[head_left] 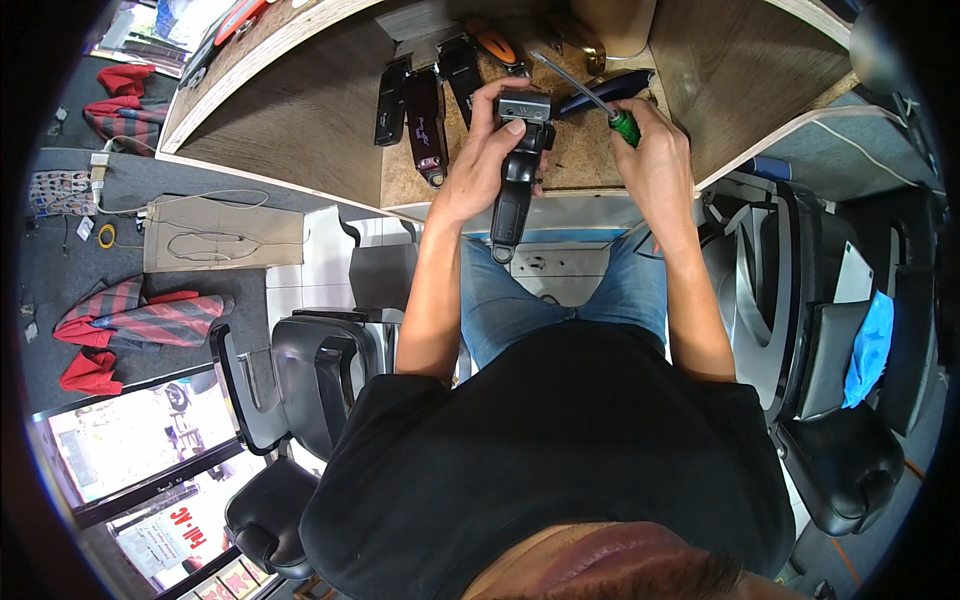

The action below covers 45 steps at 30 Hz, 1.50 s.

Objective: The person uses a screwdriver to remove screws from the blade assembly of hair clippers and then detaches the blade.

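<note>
Room: black padded chairs stand at both my sides
Surface: brown wooden shelf before me, other clippers lying on it
Writing: red letters on window sheet, pale script on maroon clipper
My left hand: gripping black clipper over shelf edge
My right hand: gripping green-handled screwdriver, near the black clipper

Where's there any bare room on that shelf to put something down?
Mainly the front of the shelf, between the left hand and right hand. A smaller front patch lies between the left wall and maroon clipper. The back left is crowded with clippers.
</note>
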Tool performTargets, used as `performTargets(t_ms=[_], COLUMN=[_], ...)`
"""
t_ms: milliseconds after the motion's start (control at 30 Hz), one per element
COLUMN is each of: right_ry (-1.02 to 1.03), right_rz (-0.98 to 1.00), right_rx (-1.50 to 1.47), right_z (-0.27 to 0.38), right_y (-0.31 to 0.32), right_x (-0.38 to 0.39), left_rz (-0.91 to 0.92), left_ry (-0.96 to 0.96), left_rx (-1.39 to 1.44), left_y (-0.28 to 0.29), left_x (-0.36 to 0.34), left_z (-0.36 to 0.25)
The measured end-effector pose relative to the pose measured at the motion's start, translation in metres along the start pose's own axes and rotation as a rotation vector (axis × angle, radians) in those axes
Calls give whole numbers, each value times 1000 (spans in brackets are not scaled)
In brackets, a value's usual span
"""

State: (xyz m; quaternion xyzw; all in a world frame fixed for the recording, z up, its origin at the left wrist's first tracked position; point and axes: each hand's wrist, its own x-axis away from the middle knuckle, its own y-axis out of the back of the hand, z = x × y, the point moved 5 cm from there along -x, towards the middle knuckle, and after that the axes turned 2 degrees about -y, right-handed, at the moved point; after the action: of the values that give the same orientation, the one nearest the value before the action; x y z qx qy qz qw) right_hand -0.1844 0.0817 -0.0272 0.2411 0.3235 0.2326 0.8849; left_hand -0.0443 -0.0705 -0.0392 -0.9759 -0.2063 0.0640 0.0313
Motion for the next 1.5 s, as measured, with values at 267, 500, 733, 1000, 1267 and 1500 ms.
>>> performTargets(t_ms=[267, 500, 733, 1000, 1267, 1500], right_ry=[7, 34, -205, 37, 111, 116], right_rz=[-4, -63, 188, 345, 477, 569], right_rx=[2, -39, -560, -429, -257, -159], right_z=[2, -3, 8, 59, 64, 59], right_y=[1, 1, 3, -8, -25, -34], right_x=[0, -1, -9, -35, -50, -64], left_rz=[-18, -24, 8, 8, 57, 10], left_ry=[13, 62, 68, 72, 40, 36], left_rx=[-12, 58, 110, 75, 91, 25], left_y=[0, 7, 5, 4, 4, 6], left_x=[0, 0, -4, -2, -2, -1], left_z=[0, 7, 7, 3, 4, 7])
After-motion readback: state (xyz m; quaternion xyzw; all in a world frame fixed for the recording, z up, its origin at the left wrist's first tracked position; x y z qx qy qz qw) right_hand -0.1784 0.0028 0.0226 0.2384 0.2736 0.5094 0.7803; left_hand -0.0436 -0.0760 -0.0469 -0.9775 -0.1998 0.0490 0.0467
